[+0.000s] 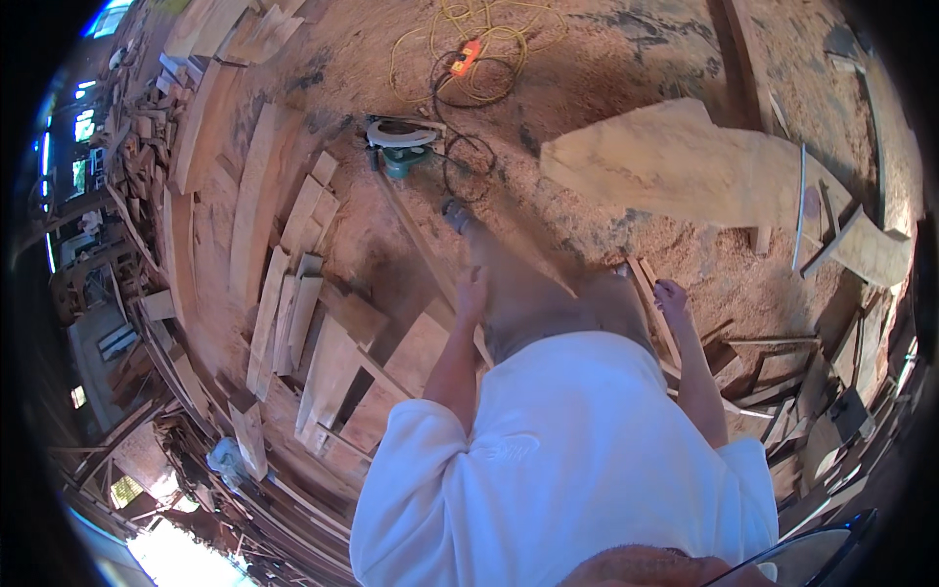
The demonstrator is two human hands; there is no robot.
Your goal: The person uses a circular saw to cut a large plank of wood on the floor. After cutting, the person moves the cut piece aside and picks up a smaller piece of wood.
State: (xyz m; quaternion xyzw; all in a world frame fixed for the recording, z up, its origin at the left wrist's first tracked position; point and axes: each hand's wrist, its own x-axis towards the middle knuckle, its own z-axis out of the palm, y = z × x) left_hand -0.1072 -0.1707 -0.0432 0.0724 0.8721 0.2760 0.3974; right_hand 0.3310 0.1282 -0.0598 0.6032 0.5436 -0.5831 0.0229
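Observation:
My left hand (471, 293) hangs beside my left thigh, above a long narrow board (416, 230) on the ground. Its fingers are too small and blurred to read. Out from my right side, my right hand (671, 296) has its fingers curled in, with nothing visible in them. Near it, narrow wooden strips (653, 303) lie beside my right leg. Ahead and to the left, a green power saw (396, 161) with a pale metal base rests by the far end of the long board, touched by neither hand.
A black cable loops from the saw to an orange power socket (466, 59) on a yellow extension cord (523, 44). Ahead right lies a big flat wooden slab (675, 161). Boards and offcuts (303, 220) pile up on the left, scrap wood (782, 362) on the right. Sawdust covers the ground.

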